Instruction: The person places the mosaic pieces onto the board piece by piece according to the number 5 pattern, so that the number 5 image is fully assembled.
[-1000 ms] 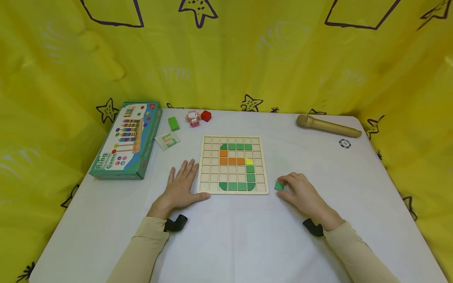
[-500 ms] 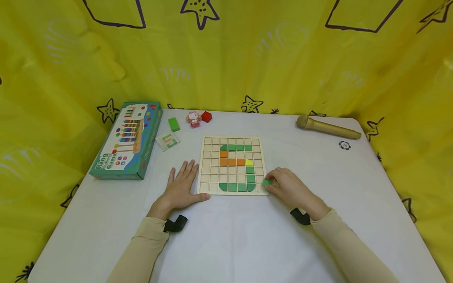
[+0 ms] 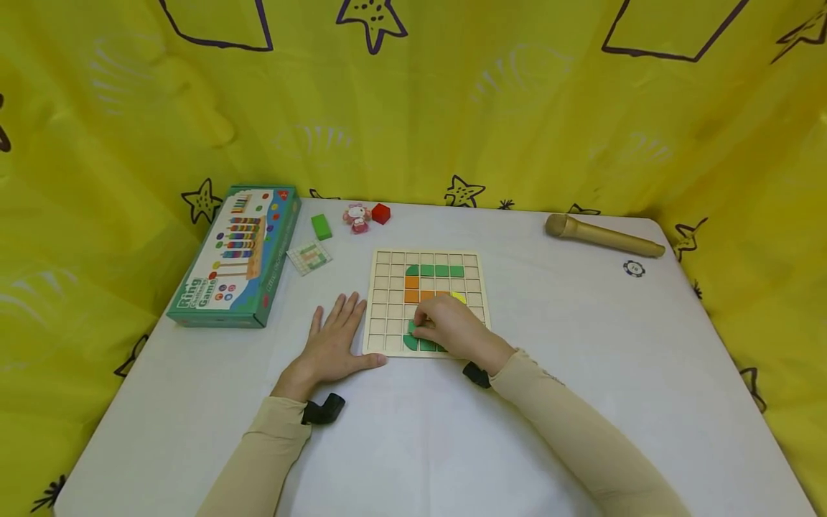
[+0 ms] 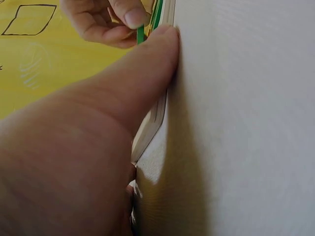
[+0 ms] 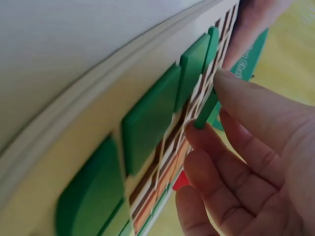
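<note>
A square wooden grid board (image 3: 388, 316) lies on the white table, with green, orange and yellow tiles set in its cells. My right hand (image 3: 455, 327) pinches a green tile (image 5: 206, 109) between thumb and fingertips, close over the board's lower rows. It hides part of the tiles beneath it. In the right wrist view, several green tiles (image 5: 150, 120) sit along the board's near edge. My left hand (image 3: 332, 348) lies flat with fingers spread at the board's left side, and its thumb (image 4: 165, 46) touches the near left corner.
A Ring Challenge Game box (image 3: 232, 258) stands left, beside a small pattern card (image 3: 309, 257). Behind are a green block (image 3: 321, 227), a pink figurine (image 3: 357, 218) and a red block (image 3: 381, 213). A gold microphone-shaped object (image 3: 604, 235) and a poker chip (image 3: 634, 268) lie right.
My right hand has moved left with the green tile, from the table right of the board to over its lower rows. My left hand has stayed in place.
</note>
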Motion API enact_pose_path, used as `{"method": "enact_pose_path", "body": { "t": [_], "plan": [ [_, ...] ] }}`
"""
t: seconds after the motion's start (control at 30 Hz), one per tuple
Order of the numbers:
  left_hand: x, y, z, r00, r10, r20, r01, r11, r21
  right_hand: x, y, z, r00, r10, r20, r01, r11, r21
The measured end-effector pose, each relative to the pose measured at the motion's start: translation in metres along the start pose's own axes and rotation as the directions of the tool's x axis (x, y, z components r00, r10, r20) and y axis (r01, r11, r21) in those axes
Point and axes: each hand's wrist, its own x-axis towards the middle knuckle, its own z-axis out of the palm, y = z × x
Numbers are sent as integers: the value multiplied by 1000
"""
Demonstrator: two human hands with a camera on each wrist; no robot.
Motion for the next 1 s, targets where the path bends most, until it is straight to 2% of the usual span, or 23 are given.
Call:
{"method": "enact_pose_path", "body": {
  "t": [0.17, 0.27, 0.5, 0.77, 1.0],
  "plan": [
    [0, 3, -1, 1000, 3, -3, -3, 1000, -1, 8, -3, 5, 997, -78, -20, 77, 994, -73],
    [0, 4, -1, 1000, 6, -6, -6, 1000, -8, 8, -3, 6, 995, -97, -20, 94, 989, -111],
    [1, 4, -1, 1000, 7, -7, -7, 1000, 3, 6, 0, 4, 994, -106, 5, 106, 985, -139],
    [2, 2, 0, 1000, 1, -1, -1, 1000, 10, -1, 4, 3, 980, -200, -9, 195, 966, -170],
    [1, 1, 0, 1000, 1, -9, -1, 1000, 10, -5, 3, 7, 985, -171, 7, 169, 970, -172]
  ]
}}
